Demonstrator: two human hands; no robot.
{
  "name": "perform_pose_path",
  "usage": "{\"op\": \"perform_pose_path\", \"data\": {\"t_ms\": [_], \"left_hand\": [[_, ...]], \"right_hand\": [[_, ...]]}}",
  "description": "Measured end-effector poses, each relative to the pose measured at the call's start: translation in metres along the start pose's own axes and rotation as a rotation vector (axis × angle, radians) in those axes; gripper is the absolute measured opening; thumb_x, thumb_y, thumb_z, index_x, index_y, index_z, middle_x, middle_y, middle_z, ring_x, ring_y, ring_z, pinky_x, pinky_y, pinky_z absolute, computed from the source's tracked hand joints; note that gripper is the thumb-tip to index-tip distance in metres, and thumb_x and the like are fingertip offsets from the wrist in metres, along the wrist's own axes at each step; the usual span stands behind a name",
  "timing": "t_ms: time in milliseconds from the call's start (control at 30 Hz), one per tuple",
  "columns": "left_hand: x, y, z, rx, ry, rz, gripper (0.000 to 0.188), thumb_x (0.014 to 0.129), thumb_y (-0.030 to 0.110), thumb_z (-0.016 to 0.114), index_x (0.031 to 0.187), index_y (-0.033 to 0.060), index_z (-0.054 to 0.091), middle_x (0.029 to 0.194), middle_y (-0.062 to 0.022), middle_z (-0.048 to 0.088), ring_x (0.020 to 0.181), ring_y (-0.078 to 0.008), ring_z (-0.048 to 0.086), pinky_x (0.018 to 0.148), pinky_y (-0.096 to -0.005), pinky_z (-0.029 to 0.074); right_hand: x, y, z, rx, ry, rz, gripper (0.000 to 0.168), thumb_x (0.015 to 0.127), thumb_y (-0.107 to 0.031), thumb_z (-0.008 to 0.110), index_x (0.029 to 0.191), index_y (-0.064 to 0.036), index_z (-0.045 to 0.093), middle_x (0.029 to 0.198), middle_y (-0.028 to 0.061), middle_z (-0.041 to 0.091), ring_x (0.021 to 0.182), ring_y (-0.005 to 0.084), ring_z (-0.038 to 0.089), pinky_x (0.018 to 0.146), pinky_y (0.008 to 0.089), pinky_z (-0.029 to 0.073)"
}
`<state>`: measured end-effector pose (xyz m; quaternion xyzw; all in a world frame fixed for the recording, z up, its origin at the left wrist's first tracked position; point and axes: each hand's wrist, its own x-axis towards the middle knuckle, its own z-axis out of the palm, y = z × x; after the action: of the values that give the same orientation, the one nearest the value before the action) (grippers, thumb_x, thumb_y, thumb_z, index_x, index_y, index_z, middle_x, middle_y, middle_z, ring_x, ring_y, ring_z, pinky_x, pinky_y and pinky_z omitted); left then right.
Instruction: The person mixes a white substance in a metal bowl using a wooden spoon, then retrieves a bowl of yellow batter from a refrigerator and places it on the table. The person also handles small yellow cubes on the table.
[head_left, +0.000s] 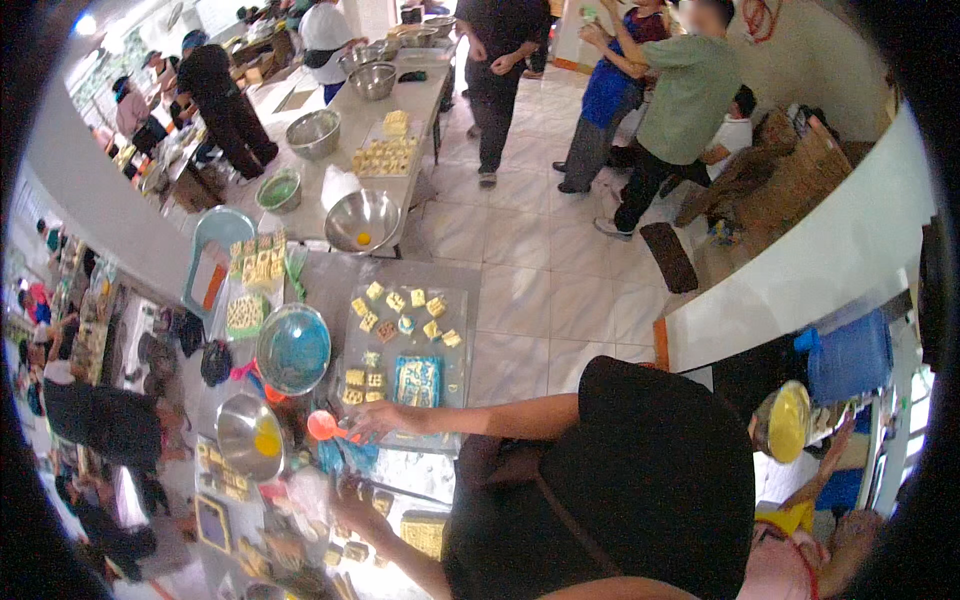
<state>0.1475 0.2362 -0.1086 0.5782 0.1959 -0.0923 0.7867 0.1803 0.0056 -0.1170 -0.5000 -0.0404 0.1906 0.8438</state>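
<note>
My right hand (377, 421) is closed around the handle of an orange scoop (322, 425) over the table. Blue plastic (358, 456), perhaps a piping bag, lies just below it. My left hand (346, 496) is blurred beside a whitish bag or cloth (306, 491); its grip is unclear. Near my right hand, a rectangular cake with blue and cream frosting (418, 381) and several small frosted cake squares (364, 379) lie on a clear sheet. A steel bowl with blue contents (293, 349) and another with yellow contents (250, 437) stand to the left.
More cake pieces (259, 259) and a pale blue plastic chair (196, 262) are at the table's far side. Bowls, including a steel one (362, 221), line the adjoining table. Several people stand on the tiled floor (517, 300); a person in pink (780, 559) is at lower right.
</note>
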Motion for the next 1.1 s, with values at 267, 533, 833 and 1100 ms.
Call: {"op": "perform_pose_path", "data": {"t_ms": [267,533,833,1100], "left_hand": [[0.069,0.047,0.05,0.144,-0.285,0.222,0.044,0.096,0.026,0.043,0.134,0.0062,0.049,0.125,-0.0125,0.057,0.108,-0.0244,0.058,0.089,-0.0381,0.048],[0.064,0.021,0.084,-0.092,-0.328,0.043,0.04,0.096,0.036,0.045,0.123,0.0078,0.054,0.107,-0.0097,0.06,0.097,-0.0243,0.059,0.08,-0.0398,0.051],[0.078,0.004,0.078,-0.056,-0.502,-0.069,0.047,0.096,0.042,0.045,0.13,0.0107,0.053,0.116,-0.0098,0.058,0.104,-0.0259,0.057,0.09,-0.0415,0.043],[0.058,-0.002,0.085,0.007,-0.73,-0.151,0.05,0.095,0.036,0.043,0.138,0.01,0.047,0.128,-0.0151,0.051,0.109,-0.0295,0.054,0.098,-0.0468,0.041]], "right_hand": [[-0.012,-0.045,-0.02,0.037,0.139,-0.136,0.055,0.096,-0.039,0.046,0.139,-0.004,0.042,0.129,0.0163,0.059,0.111,0.0259,0.061,0.095,0.0397,0.047],[-0.02,-0.066,-0.031,0.117,0.177,-0.322,0.045,0.098,-0.042,0.043,0.129,-0.009,0.048,0.123,0.0147,0.063,0.105,0.0241,0.064,0.081,0.0363,0.054],[-0.058,-0.077,-0.023,0.133,0.288,-0.451,0.046,0.099,-0.042,0.042,0.128,-0.007,0.049,0.115,0.0139,0.065,0.098,0.0245,0.066,0.081,0.0372,0.055],[-0.146,-0.051,-0.009,0.136,0.544,-0.536,0.042,0.098,-0.033,0.043,0.129,-0.006,0.048,0.122,0.0174,0.062,0.104,0.0253,0.064,0.089,0.0376,0.049]]}}
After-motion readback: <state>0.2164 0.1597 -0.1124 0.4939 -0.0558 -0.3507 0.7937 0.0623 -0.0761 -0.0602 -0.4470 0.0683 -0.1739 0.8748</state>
